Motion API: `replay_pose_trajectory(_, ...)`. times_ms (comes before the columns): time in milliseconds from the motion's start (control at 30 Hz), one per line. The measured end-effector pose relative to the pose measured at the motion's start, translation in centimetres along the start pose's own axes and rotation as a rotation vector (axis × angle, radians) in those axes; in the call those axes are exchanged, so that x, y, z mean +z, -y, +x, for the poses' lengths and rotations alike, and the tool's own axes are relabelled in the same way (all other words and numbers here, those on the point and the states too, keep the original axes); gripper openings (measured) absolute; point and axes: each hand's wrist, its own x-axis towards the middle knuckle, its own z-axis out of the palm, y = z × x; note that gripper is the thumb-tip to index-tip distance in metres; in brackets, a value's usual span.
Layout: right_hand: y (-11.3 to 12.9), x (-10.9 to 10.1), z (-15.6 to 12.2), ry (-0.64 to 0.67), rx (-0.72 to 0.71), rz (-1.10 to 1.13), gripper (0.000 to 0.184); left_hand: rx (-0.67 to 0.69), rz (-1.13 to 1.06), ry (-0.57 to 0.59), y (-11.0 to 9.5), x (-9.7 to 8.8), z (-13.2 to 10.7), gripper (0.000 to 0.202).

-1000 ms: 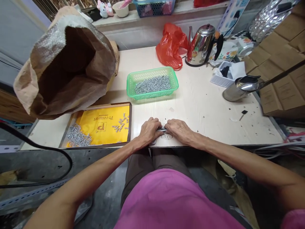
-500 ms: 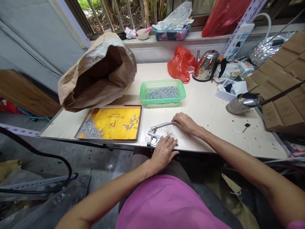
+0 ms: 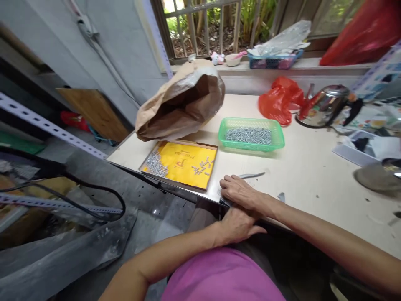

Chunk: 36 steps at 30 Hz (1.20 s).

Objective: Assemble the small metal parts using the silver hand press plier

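In the head view, a small metal hand tool with a long grey lever [image 3: 252, 174] lies at the table's front edge. Its C-shaped jaw end is mostly covered by my hands. My right hand [image 3: 239, 193] is over that end with its fingers curled down and closed; what they pinch is hidden. Just below, my left hand [image 3: 236, 225] is at the table edge, crossed by the right one. Its thumb sticks out to the right, while its fingers are out of sight. To the left, a shallow tray [image 3: 213, 169] with a yellow base holds small metal pins [image 3: 156, 164].
Behind the tray is an open brown paper sack [image 3: 184, 106]. A green basket [image 3: 224, 144] full of metal pins stands beyond my hands. Further right are a red plastic bag [image 3: 278, 100], a metal kettle [image 3: 322, 104], a white box [image 3: 354, 154] and a steel jug [image 3: 377, 175].
My right hand has left the lever's end and moved left over the tool's jaw end. My left hand is now partly beneath it. The view has swung left.
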Motion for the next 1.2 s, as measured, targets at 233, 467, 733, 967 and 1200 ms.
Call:
replay_pose_trajectory(233,0.1,-1.7,2.2,-0.568,0.044,0.446,0.016,-0.021,-0.076,0.042,0.0,-0.7,1.7,0.065)
replay_pose_trajectory(467,0.6,-8.8,4.4,-0.959,0.221,0.257,0.01,0.087,0.155,-0.043,0.8,-4.2,1.3,0.035)
replay_pose_trajectory(733,-13.3,-7.2,-0.5,-0.936,0.712,-0.079,0.027,-0.814,0.257,-0.255,12.0,-16.6,-9.0,0.026)
replay_pose_trajectory(967,-12.6,-3.2,-3.0,-0.659,0.574,-0.174,0.043,-1.026,0.42,-0.118,18.4,-18.8,-11.3,0.023)
replay_pose_trajectory(1200,-3.2,-0.9,-8.2,-0.35,0.473,0.097,0.032,-1.133,0.377,0.05,19.8,-20.2,-10.4,0.014)
